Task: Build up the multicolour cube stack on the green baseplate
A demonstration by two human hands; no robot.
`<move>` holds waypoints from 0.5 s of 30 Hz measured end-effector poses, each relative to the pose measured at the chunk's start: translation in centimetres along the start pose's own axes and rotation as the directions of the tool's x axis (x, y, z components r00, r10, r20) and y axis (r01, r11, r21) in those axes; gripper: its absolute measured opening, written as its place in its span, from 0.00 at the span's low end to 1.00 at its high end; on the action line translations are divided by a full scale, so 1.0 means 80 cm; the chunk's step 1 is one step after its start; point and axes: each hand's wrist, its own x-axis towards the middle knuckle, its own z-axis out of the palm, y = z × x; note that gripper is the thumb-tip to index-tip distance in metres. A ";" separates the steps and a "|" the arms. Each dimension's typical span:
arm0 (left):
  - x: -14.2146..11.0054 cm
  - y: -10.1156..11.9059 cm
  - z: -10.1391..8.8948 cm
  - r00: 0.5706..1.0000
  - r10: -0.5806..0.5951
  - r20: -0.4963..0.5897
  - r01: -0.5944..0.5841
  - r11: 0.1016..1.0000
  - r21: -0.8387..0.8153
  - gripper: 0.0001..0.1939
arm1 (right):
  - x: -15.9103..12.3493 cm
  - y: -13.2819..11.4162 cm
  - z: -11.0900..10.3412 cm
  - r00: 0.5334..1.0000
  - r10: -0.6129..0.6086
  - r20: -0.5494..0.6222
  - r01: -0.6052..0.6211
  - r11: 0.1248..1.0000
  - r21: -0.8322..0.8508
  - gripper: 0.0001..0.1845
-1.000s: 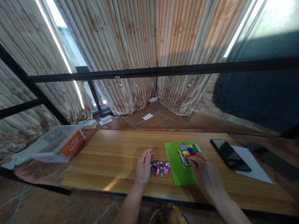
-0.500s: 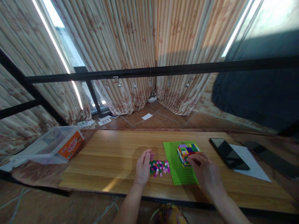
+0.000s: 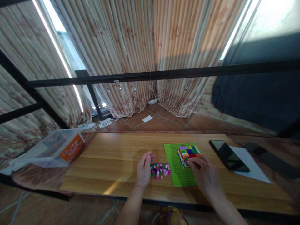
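Small toy bricks in many colours are stacked into a block-shaped brick build on a green studded baseplate. At the build's near right side is my right hand, thumb and fingertips pinched together against the bricks. Whatever sits between those fingertips is too small and covered to make out. A pile of loose bricks, mostly pink, purple and green, lies left of the baseplate. My left hand rests on its edge beside that pile, thumb up, fingers loosely curved and apart, with nothing seen in it.
Right of the baseplate lies a black phone, partly over a white sheet of paper. Another dark flat object is farther right. A clear plastic box with an orange label stands left of the wooden board.
The view shifts slightly. My right fingertips stay pinched at the build's near side with only tiny movement. My left hand keeps its place beside the loose bricks.
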 end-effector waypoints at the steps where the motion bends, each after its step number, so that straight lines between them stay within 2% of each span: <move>1: 0.000 0.000 0.000 1.000 0.002 0.000 -0.002 1.000 -0.001 0.21 | 0.000 0.001 -0.001 1.000 0.014 -0.001 -0.014 1.000 0.022 0.14; 11: 0.002 -0.002 -0.001 1.000 0.011 0.013 -0.011 1.000 0.004 0.22 | 0.013 0.017 -0.020 0.971 0.234 -0.058 -0.227 0.968 0.105 0.19; 15: 0.001 -0.001 -0.001 1.000 0.011 0.013 -0.012 1.000 0.010 0.21 | 0.011 0.012 -0.019 0.976 0.213 -0.049 -0.205 0.970 0.131 0.19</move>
